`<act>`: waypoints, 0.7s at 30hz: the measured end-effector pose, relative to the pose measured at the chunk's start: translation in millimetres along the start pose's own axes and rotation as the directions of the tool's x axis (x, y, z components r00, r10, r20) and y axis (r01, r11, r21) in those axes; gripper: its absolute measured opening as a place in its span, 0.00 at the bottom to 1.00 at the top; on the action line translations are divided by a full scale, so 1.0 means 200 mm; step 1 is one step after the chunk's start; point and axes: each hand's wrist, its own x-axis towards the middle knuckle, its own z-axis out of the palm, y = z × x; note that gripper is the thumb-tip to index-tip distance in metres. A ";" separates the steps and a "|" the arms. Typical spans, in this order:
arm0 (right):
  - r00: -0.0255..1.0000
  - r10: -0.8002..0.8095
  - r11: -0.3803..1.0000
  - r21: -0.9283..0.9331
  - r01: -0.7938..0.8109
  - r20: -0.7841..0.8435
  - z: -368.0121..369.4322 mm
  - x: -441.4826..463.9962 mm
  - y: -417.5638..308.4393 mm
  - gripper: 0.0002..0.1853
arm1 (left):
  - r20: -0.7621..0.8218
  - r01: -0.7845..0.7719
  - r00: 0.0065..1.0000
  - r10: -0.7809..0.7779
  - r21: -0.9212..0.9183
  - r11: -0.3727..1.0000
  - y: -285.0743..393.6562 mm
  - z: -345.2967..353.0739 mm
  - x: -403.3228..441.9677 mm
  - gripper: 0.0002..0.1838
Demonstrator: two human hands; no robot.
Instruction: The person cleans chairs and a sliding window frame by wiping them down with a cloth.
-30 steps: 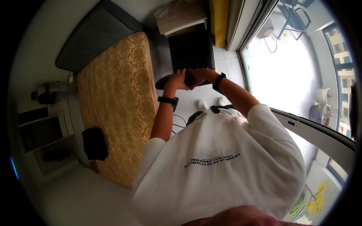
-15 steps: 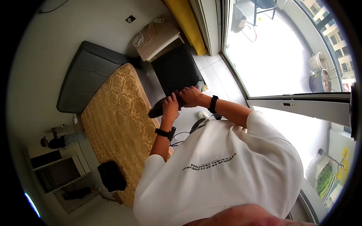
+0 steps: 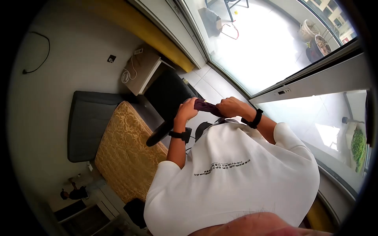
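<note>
A dark purple cloth (image 3: 207, 107) is stretched, bunched and twisted, between my two hands in front of my white shirt. My left hand (image 3: 186, 110) is closed on its left end, above the padded armrest (image 3: 159, 133) of a black chair. Wrapped round the other end, my right hand (image 3: 233, 107) sits close to my chest with the knuckles up. Just beyond the hands is the black chair's seat (image 3: 167, 92). Both wrists carry black straps.
A bare mattress with a gold pattern (image 3: 122, 149) lies left, its grey headboard (image 3: 92, 122) by the wall. A small wooden desk (image 3: 143, 69) holds a white cable. The glass sliding door (image 3: 236, 51) stands right. A person (image 3: 75, 193) is at the far lower left.
My hands have come away from the chair's armrest and spread apart. My right hand has moved right, drawing the purple cloth out between them. The view has turned.
</note>
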 end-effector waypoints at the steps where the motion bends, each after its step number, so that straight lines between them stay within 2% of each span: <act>1: 0.995 0.094 0.995 0.039 -0.093 -0.021 -0.02 -0.07 0.03 0.08 | 0.034 -0.026 0.999 0.026 0.017 1.000 0.08 0.00 0.03 0.24; 3: 0.961 0.260 0.963 0.095 -0.251 -0.091 -0.04 -0.20 0.09 0.07 | 0.189 -0.013 0.982 0.007 0.031 0.999 0.26 -0.02 0.10 0.23; 4: 0.931 0.334 0.940 0.118 -0.319 -0.144 -0.02 -0.27 0.13 0.07 | 0.210 -0.047 0.977 0.037 0.044 0.998 0.29 0.03 0.16 0.23; 6: 0.833 0.469 0.883 0.135 -0.450 -0.294 0.04 -0.40 0.20 0.08 | 0.327 -0.253 0.909 0.258 -0.059 0.966 0.31 0.15 0.28 0.23; 7: 0.777 0.512 0.858 0.174 -0.484 -0.366 0.05 -0.47 0.22 0.09 | 0.321 -0.351 0.881 0.347 -0.048 0.935 0.35 0.18 0.32 0.25; 8: 0.713 0.553 0.830 0.218 -0.513 -0.430 0.07 -0.54 0.21 0.11 | 0.358 -0.381 0.857 0.370 -0.042 0.924 0.44 0.17 0.33 0.25; 9: 0.603 0.616 0.777 0.266 -0.570 -0.507 0.12 -0.58 0.21 0.11 | 0.361 -0.360 0.872 0.331 0.013 0.933 0.56 0.16 0.36 0.25; 10: 0.528 0.685 0.712 0.309 -0.630 -0.501 0.08 -0.64 0.16 0.10 | 0.361 -0.337 0.886 0.291 0.069 0.939 0.65 0.16 0.37 0.26; 11: 0.428 0.748 0.637 0.370 -0.676 -0.506 0.08 -0.67 0.14 0.09 | 0.363 -0.397 0.874 0.322 0.155 0.905 0.73 0.17 0.38 0.31; 12: 0.331 0.794 0.564 0.415 -0.714 -0.510 0.08 -0.72 0.11 0.09 | 0.375 -0.426 0.858 0.351 0.138 0.894 0.82 0.18 0.40 0.31; 13: 0.236 0.835 0.489 0.475 -0.731 -0.496 0.05 -0.77 0.08 0.10 | 0.392 -0.451 0.856 0.336 0.251 0.856 0.93 0.17 0.40 0.30; 14: 0.187 0.889 0.391 0.484 -0.783 -0.417 0.03 -0.81 0.07 0.10 | 0.406 -0.467 0.858 0.314 0.362 0.807 1.00 0.17 0.40 0.31; 16: 0.092 0.912 0.318 0.547 -0.774 -0.400 0.07 -0.90 0.09 0.10 | 0.348 -0.562 0.824 0.448 0.394 0.728 1.14 0.18 0.41 0.30; 17: 0.079 0.914 0.306 0.547 -0.779 -0.399 0.07 -0.96 0.10 0.10 | 0.334 -0.573 0.816 0.472 0.357 0.738 1.23 0.18 0.41 0.27; 19: 0.190 0.967 0.231 0.908 -0.349 -0.172 0.03 -1.10 0.10 0.11 | 0.330 -0.626 0.778 0.535 0.333 0.705 1.36 0.19 0.44 0.26; 20: 0.158 0.972 0.221 0.915 -0.337 -0.177 0.00 -1.15 0.08 0.11 | 0.341 -0.651 0.758 0.556 0.339 0.679 1.43 0.18 0.44 0.26; 21: 0.122 0.978 0.186 0.969 -0.165 -0.167 -0.04 -1.19 0.06 0.11 | 0.329 -0.665 0.740 0.586 0.235 0.709 1.49 0.16 0.44 0.26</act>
